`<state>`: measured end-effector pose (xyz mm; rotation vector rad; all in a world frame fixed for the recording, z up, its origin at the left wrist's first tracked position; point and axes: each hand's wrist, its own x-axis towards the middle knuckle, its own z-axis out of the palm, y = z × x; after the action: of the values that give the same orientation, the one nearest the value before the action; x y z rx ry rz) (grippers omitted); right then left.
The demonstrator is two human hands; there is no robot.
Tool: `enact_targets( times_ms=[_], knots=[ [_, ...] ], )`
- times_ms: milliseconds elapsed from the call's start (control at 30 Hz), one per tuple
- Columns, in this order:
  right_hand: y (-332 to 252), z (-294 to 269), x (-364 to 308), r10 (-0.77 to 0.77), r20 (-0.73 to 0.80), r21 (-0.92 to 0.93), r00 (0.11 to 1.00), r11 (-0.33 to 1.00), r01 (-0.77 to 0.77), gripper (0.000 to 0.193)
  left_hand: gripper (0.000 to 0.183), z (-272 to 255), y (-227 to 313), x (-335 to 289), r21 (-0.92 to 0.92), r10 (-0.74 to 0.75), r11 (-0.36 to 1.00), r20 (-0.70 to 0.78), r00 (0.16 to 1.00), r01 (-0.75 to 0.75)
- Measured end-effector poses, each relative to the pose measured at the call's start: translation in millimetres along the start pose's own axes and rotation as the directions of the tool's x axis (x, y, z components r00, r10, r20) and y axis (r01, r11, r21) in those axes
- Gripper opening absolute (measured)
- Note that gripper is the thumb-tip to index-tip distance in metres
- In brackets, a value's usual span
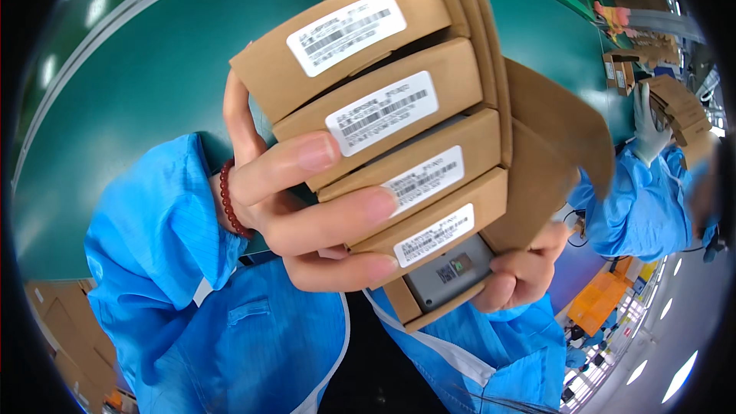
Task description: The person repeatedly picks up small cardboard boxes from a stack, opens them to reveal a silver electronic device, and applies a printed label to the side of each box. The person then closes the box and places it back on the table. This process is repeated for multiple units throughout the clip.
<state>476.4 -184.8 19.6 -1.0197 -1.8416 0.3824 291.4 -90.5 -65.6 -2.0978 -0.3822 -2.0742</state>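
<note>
Several small brown cardboard boxes [422,11] are stacked at a tilt in front of my chest, each with a white barcode label on its end. My left hand [284,207], with a dark red bead bracelet at the wrist, is closed round their left side, fingers across the labelled ends. At the bottom of the stack, a box shows a flat grey device [452,280] with a small printed sticker inside it. My right hand [529,272] grips that box's right end, thumb and fingertips by the device. An open cardboard flap [548,111] stands out on the right.
A green tabletop [138,100] lies beyond the boxes, edged by a pale rail. At the right, a co-worker in blue with a white glove [648,126] handles cardboard boxes [678,111]. An orange crate [598,295] is farther right, and cartons [69,330] stand at the lower left.
</note>
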Motion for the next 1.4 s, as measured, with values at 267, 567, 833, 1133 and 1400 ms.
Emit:
enact_targets(
  times_ms=[267, 567, 833, 1133, 1400],
  knots=[
    [12, 19, 1, -0.190, -0.265, 0.022, 0.945, 0.979, 0.203, 0.014, 0.038, -6, 9, -3, -0.066, -0.067, 0.995, 0.081, 0.994, 0.073],
    [18, 16, 9, -0.212, -0.247, 0.056, 0.946, 0.971, 0.232, 0.015, 0.036, 1, 34, -9, -0.059, -0.156, 0.985, 0.132, 0.979, 0.164],
    [18, 17, 29, -0.113, -0.237, -0.001, 0.965, 0.993, 0.116, 0.033, 0.034, 2, 1, 2, -0.044, -0.116, 0.991, 0.131, 0.985, 0.123],
    [22, 24, 42, -0.151, -0.047, -0.160, 0.987, 0.977, 0.141, 0.051, 0.033, -3, 0, -2, -0.034, -0.126, 0.991, 0.131, 0.983, 0.131],
    [14, 32, 27, -0.195, -0.149, -0.184, 0.969, 0.969, 0.167, 0.047, 0.031, -7, 0, -6, -0.034, -0.098, 0.994, 0.075, 0.992, 0.101]
  ],
)
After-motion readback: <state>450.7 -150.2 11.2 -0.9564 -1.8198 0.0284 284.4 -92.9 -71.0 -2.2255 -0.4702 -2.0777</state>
